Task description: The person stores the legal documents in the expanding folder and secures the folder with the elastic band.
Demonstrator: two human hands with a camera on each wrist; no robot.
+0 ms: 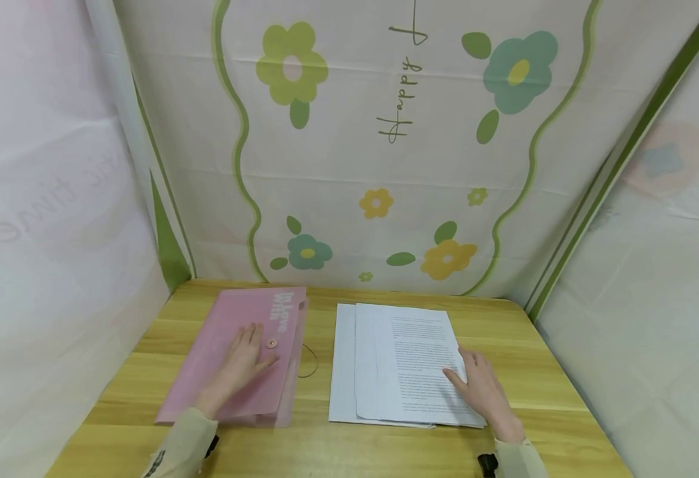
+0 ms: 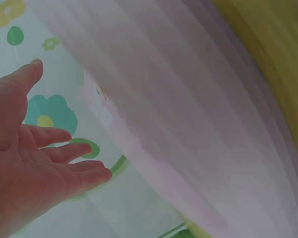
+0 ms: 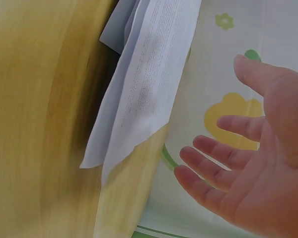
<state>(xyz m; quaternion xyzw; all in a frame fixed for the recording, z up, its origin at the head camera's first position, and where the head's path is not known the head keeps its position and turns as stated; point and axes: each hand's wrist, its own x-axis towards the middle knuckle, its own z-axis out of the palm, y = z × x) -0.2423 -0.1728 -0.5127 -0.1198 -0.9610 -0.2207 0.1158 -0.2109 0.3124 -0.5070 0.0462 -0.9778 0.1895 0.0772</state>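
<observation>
A pink document folder [image 1: 224, 345] with white lettering and a round button [image 1: 272, 344] lies flat on the table's left part. My left hand [image 1: 243, 362] is over it with fingers extended, overlapping its front in the head view. In the left wrist view the left hand [image 2: 44, 153] is spread beside the folder's layered pink side [image 2: 188, 109], holding nothing. To the right lies a loose stack of printed white paper [image 1: 415, 365]. My right hand [image 1: 480, 385], fingers extended, is at the stack's right edge. The right wrist view shows that hand [image 3: 248, 163] spread apart from the printed sheets [image 3: 149, 74].
A thin elastic loop [image 1: 310, 362] sticks out at the folder's right edge. Wooden tabletop [image 1: 301, 451] runs between and around the folder and papers. A flowered cloth [image 1: 337, 153] hangs behind the table, with pale cloth walls at both sides.
</observation>
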